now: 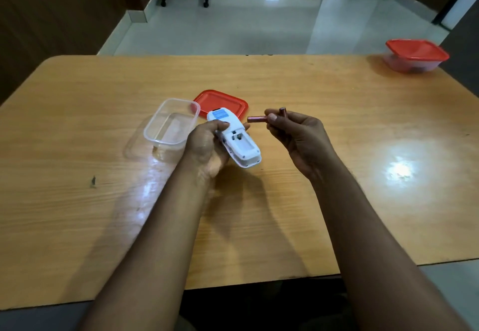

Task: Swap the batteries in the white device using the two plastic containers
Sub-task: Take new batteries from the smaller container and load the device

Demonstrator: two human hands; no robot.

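My left hand [206, 144] grips the white device [237, 140] above the table's middle, back side up, with its battery compartment uncovered and bare. My right hand [298, 133] holds two reddish-brown batteries [256, 119] just right of the device; one lies sideways between thumb and finger, the other stands upright behind it. An open clear plastic container [169, 124] with nothing in it sits left of the device. Its red lid [228, 101] lies flat behind the device. A second clear container with a red lid on [416, 54] stands at the table's far right corner, dark items faintly visible inside.
The wooden table [103, 201] spreads wide around my hands, with its front edge near my body. Beyond the far edge lies a pale tiled floor with furniture legs at the back.
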